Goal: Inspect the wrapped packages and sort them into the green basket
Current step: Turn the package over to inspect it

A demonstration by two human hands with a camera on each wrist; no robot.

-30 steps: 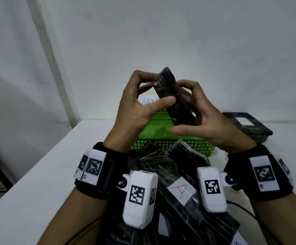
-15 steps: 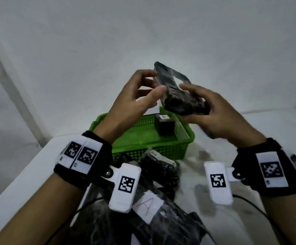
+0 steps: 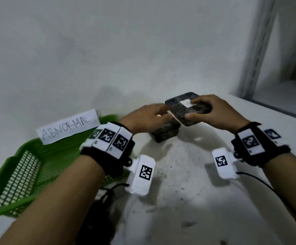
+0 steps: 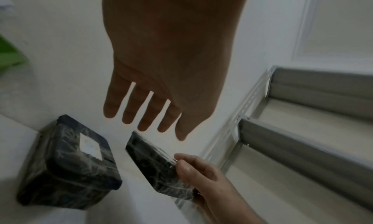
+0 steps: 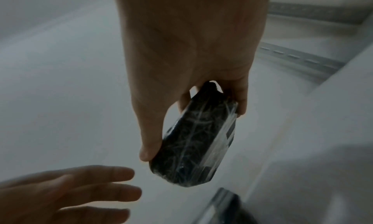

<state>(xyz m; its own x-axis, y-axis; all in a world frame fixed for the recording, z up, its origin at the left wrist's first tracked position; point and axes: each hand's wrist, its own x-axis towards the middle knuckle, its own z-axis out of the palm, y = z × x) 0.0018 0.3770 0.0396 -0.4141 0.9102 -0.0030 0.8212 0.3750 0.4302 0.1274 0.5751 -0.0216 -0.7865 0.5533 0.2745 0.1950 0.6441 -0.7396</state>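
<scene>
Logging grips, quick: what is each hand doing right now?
Left hand: open, fingers straight, holding nothing.
Right hand: grips a wrapped package.

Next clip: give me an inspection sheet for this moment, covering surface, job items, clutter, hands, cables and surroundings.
Surface: white table, smudged with dark marks.
Job's things: black film-wrapped package held above the table; second wrapped black package resting on the table beside it; green mesh plastic basket at left, paper sign reading ABNORMAL.
Clutter: dark wrapped items at near edge.
Hands: right hand grips the held package; left hand fingers straight, holding nothing.
Cables: black cable from right wrist unit.
Surroundings: white wall; grey metal shelving at right.
</scene>
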